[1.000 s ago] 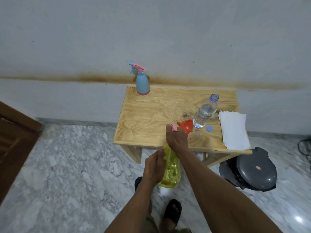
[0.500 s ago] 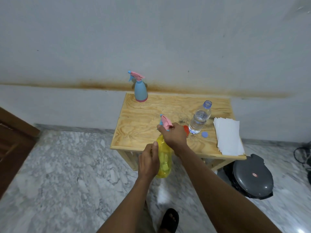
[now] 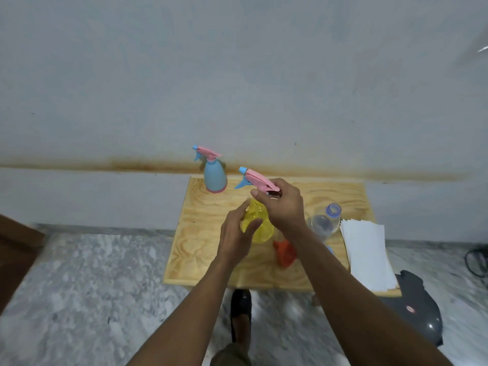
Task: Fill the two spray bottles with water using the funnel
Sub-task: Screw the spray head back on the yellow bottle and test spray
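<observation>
A yellow spray bottle is held over the middle of the wooden table. My left hand grips its body from the left. My right hand holds its pink spray head at the neck, tilted up to the left. A blue spray bottle with a pink head stands at the table's back left corner. The orange funnel lies on the table under my right forearm. A clear water bottle, uncapped, stands to the right, partly hidden by my wrist.
A stack of white paper sheets lies on the table's right side. A dark grey bin lid sits on the marble floor right of the table. My foot in a black sandal is by the table's front edge. A wall runs behind.
Both hands have carried the yellow bottle from in front of the table's edge to above its middle. The camera has tilted down and closer.
</observation>
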`<state>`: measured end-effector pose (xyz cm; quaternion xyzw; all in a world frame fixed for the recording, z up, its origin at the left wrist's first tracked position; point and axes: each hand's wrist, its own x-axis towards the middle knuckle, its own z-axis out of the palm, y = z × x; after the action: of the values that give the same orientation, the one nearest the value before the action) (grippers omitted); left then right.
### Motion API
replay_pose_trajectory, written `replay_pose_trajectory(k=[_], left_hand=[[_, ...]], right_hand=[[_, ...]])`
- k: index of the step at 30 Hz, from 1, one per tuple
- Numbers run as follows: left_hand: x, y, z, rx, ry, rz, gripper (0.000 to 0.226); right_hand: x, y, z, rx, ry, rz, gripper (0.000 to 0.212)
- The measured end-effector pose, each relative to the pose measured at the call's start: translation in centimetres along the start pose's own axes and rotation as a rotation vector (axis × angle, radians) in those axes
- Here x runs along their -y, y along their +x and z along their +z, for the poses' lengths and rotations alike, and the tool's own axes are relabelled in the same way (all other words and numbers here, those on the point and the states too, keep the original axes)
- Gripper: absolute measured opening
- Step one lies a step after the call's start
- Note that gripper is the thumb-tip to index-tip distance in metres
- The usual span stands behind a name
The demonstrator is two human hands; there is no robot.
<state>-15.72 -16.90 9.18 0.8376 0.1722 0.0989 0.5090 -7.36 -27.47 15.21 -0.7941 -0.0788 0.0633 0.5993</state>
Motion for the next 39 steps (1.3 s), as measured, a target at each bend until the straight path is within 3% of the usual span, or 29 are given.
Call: replay_pose_trajectory(k=[3, 15, 39], left_hand=[[0.3, 4.4, 0.4, -0.046, -0.038, 0.044, 0.050], [5.0, 17.0, 3.7, -0.035, -0.051, -0.156, 0.058], [7.1, 20.5, 6.0, -0.044, 0.093, -0.184, 0.048]], right_hand=[[-0.5, 3.9, 0.4, -0.017, -0.027, -0.018, 0.024], [-4.9, 15.2, 4.3, -0.071, -0.099, 0.055, 0.032], [-6.4, 18.4, 5.0, -0.046, -0.131, 0.126, 0.038]])
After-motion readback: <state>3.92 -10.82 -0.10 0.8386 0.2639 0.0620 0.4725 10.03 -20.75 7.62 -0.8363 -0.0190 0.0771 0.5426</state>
